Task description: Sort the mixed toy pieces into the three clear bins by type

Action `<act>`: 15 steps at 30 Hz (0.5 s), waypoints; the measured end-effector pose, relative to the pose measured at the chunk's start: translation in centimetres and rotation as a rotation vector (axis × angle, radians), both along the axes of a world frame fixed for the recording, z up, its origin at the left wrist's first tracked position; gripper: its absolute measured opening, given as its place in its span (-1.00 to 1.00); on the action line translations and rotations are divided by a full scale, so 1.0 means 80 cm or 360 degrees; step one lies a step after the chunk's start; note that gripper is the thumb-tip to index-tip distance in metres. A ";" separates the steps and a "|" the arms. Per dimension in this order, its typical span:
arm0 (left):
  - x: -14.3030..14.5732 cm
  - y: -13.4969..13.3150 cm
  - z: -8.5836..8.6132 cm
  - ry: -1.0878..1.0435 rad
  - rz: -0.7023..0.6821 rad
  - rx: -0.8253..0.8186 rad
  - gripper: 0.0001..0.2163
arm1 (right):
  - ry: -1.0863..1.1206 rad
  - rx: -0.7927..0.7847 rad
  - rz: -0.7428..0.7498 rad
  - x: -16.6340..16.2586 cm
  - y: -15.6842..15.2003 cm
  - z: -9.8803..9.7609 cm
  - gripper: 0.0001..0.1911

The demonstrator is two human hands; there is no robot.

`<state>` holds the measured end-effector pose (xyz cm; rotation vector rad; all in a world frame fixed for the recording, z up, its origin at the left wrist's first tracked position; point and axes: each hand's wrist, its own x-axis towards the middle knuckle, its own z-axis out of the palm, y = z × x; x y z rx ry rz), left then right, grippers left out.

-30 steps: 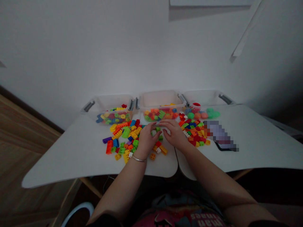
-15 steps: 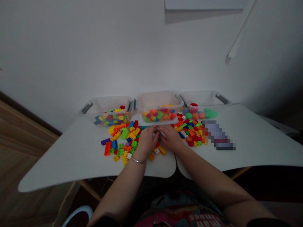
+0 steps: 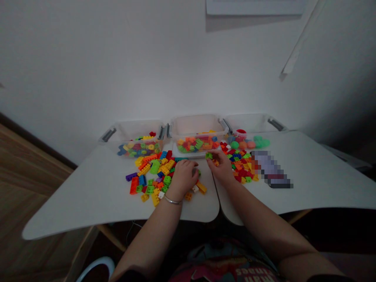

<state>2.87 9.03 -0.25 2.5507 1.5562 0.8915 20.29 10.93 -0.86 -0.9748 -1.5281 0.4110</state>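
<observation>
My left hand [image 3: 184, 175] rests on the white table [image 3: 88, 196] with its fingers curled over small bricks beside a green brick [image 3: 199, 172]; what it grips is hidden. A thin bracelet [image 3: 172, 200] circles that wrist. My right hand [image 3: 221, 164] is lifted a little toward the middle bin [image 3: 196, 137] and pinches a small green brick [image 3: 208, 156]. A left pile of coloured bricks [image 3: 152, 174] lies by my left hand. A right pile of bricks [image 3: 239, 166] lies beside my right hand.
Three clear plastic bins stand along the wall: the left bin [image 3: 133, 141] with round pieces, the middle one with bricks, the right bin [image 3: 249, 131] with balls. A blurred-out flat object [image 3: 272, 169] lies right of the piles. The table is two curved halves meeting in front of me.
My right hand has pulled away from my left, moving up and to the right with a green brick in its fingers. My left hand stayed low on the table.
</observation>
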 end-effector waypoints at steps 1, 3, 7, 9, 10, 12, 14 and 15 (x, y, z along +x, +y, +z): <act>0.000 0.000 -0.001 0.0000 -0.0001 -0.0002 -0.85 | 0.0048 0.0015 -0.0025 0.003 0.003 0.008 -0.75; 0.000 0.001 -0.001 0.0006 0.0005 -0.0024 -0.87 | 0.0122 0.0057 -0.0075 0.011 0.014 0.028 -0.73; 0.001 0.000 0.003 0.0098 0.0049 -0.0080 -0.88 | 0.0199 0.0130 -0.0129 0.027 0.052 0.077 -0.71; 0.002 -0.002 0.007 0.0167 0.0070 -0.0103 -0.86 | 0.0174 0.0158 -0.0111 0.032 0.077 0.098 -0.71; 0.002 -0.002 0.008 0.0197 0.0076 -0.0117 -0.85 | 0.0159 0.0167 -0.0099 0.033 0.089 0.107 -0.72; 0.003 -0.003 0.011 0.0235 0.0082 -0.0149 -0.85 | 0.0135 0.0154 -0.0103 0.033 0.113 0.120 -0.73; 0.003 -0.004 0.013 0.0250 0.0085 -0.0174 -0.84 | 0.0074 0.0077 -0.0124 0.030 0.133 0.128 -0.74; 0.003 -0.004 0.013 0.0252 0.0086 -0.0184 -0.84 | 0.0020 0.0012 -0.0133 0.027 0.141 0.131 -0.75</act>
